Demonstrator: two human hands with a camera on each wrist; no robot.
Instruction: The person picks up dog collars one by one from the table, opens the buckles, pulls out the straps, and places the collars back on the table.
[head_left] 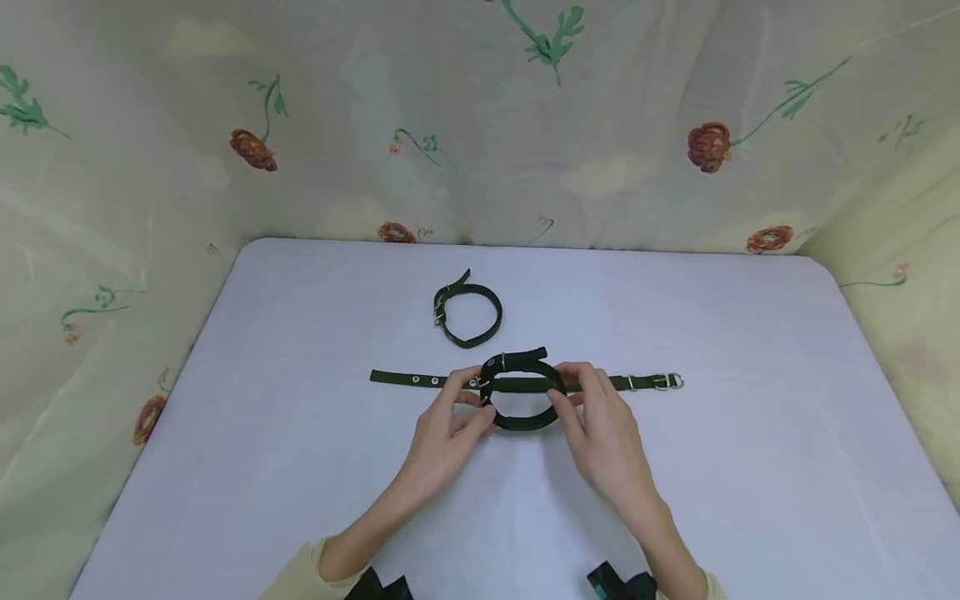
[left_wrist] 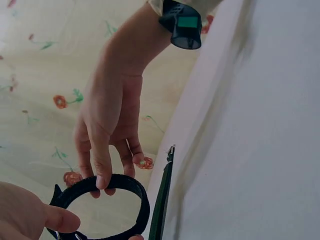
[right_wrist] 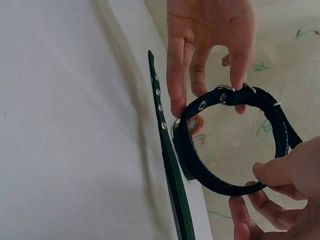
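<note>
Between my two hands a dark buckled collar (head_left: 527,423) is held up as a round loop. My left hand (head_left: 448,429) pinches its left side by the metal buckle, thumb toward me. On the opposite side, the thumb and fingers of my right hand (head_left: 609,442) grip the band. A short strap end sticks out at the loop's top. Behind the loop, an unbuckled dark green collar (head_left: 401,378) lies straight across the table, eyelets to the left and buckle with ring to the right. Its middle shows through the loop, and my fingers cover parts of it.
Farther back on the white table (head_left: 750,500) lies another dark green collar (head_left: 469,343), buckled into a ring. Flower-patterned cloth (head_left: 622,100) hangs behind the table and along its sides. Dark wrist mounts (head_left: 622,582) show at the lower edge near my sleeves.
</note>
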